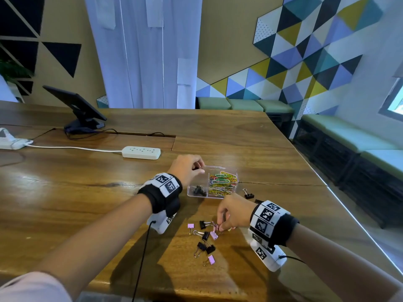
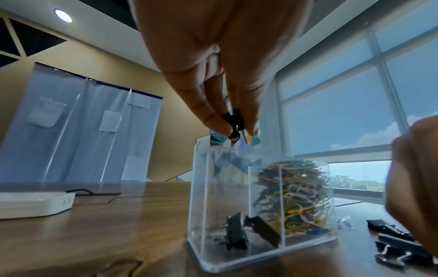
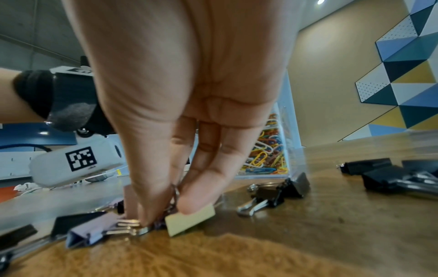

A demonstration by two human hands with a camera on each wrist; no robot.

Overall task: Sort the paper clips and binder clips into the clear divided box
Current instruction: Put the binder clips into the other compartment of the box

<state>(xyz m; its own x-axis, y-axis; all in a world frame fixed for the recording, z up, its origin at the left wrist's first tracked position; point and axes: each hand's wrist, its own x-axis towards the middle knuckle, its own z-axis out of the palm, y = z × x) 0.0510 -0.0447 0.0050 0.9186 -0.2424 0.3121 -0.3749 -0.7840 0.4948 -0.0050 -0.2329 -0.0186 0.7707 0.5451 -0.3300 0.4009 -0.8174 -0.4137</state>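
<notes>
My left fingers (image 2: 214,120) pinch a black clip (image 2: 233,120) between thumb and forefinger, its wire handles pointing down toward the box (image 2: 237,258). The left hand (image 1: 187,168) hangs right above the box's left compartment, where two black binder clips (image 1: 198,190) already lie. The right compartment is packed with coloured paper clips (image 1: 222,182) in a tangle.

My right fingers (image 3: 201,196) press down onto the counter (image 1: 87,203) and close on the wire handles of a pale yellow clip (image 3: 189,221), whose body lies flat with its long axis running left to right across the wrist view. The right hand (image 1: 233,212) is just in front of the box. A pink clip (image 3: 92,232) touches my thumb on the left.

More black and pink binder clips (image 1: 205,243) are scattered near me on the counter, their handles pointing every way. One black clip (image 1: 248,194) sits just right of the box.
</notes>
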